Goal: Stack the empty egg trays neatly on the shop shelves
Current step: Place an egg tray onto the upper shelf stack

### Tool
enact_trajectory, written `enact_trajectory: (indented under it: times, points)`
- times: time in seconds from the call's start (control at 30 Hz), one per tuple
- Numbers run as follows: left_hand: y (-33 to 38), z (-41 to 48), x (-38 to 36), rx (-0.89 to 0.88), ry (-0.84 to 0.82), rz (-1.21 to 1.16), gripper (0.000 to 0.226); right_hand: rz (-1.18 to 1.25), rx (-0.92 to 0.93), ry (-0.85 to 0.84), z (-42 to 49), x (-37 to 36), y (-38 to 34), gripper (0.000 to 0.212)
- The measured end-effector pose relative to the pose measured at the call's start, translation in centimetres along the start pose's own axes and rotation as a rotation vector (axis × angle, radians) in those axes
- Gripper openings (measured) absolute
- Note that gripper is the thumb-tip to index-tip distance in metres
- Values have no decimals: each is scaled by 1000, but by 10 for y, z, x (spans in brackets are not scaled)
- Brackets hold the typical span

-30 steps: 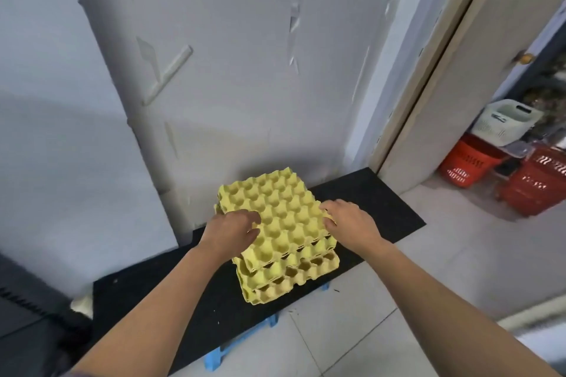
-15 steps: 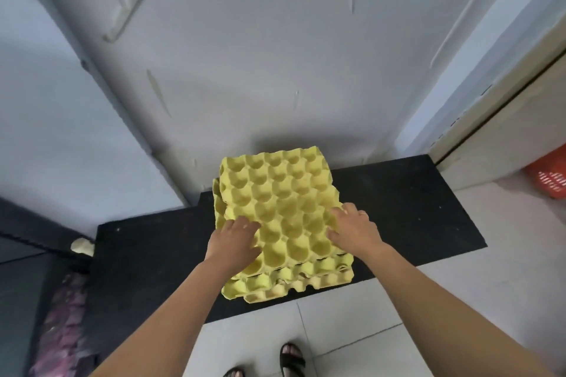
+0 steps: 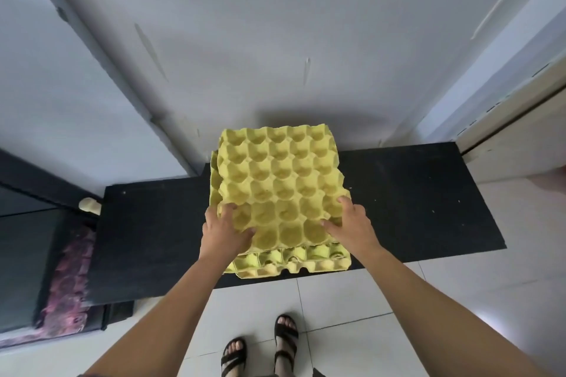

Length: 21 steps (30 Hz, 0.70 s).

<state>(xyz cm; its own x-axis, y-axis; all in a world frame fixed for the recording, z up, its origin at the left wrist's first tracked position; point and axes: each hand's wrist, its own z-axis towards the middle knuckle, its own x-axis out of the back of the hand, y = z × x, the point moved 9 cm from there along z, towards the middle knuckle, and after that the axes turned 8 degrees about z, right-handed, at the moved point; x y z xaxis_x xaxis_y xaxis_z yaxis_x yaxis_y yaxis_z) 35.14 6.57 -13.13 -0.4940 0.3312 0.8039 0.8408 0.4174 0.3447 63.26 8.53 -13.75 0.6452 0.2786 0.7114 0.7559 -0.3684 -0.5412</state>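
Note:
A stack of yellow empty egg trays (image 3: 278, 184) sits on a low black shelf board (image 3: 413, 208) against a grey wall. The top tray lies a little askew over the lower trays (image 3: 291, 263), whose front edge sticks out below. My left hand (image 3: 222, 232) grips the top tray's near-left corner, fingers curled over its edge. My right hand (image 3: 352, 226) holds the near-right corner, with fingers spread on the cups and the thumb over the tray's surface.
A grey wall (image 3: 275, 40) rises right behind the trays. A pink-purple stack of trays (image 3: 66, 281) sits low on the left by a dark cabinet. White floor tiles (image 3: 459, 300) and my sandalled feet (image 3: 260, 349) are below. A door frame (image 3: 520, 107) stands at the right.
The view has tilted down and come closer. Both hands stay on the top tray's near corners, and the tray now sits squarer over the stack.

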Motion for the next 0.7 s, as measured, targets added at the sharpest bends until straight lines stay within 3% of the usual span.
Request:
enact_trajectory:
  times: [0.17, 0.33, 0.7]
  points:
    - [1, -2, -1, -13, -2, -29, 57, 41, 19, 124, -12, 5, -9, 54]
    - [7, -11, 21, -50, 47, -105, 47, 71, 84, 267, -32, 35, -27, 56]
    - [-4, -64, 92, -163, 183, -424, 63, 273, 73, 410, -110, 54, -62, 66]
